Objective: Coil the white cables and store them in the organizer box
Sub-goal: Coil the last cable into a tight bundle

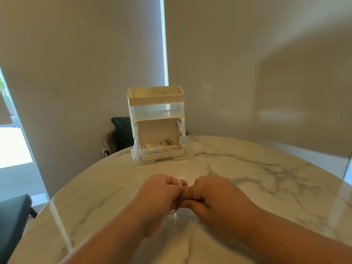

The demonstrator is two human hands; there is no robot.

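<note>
- White cable, thin, likely limp and light, loops between our hands: left hand grips the coil, right hand pinches a strand.
- Its tail trails beyond our right hand toward the organizer box.
- Best held where the loops cross, we judge.

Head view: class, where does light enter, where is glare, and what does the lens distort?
Head view: daylight enters by the slit between the roller blinds and by the left window; glare streaks the marble table at both sides; the wide lens slants the window's edge; the white cable looks faint.
</note>
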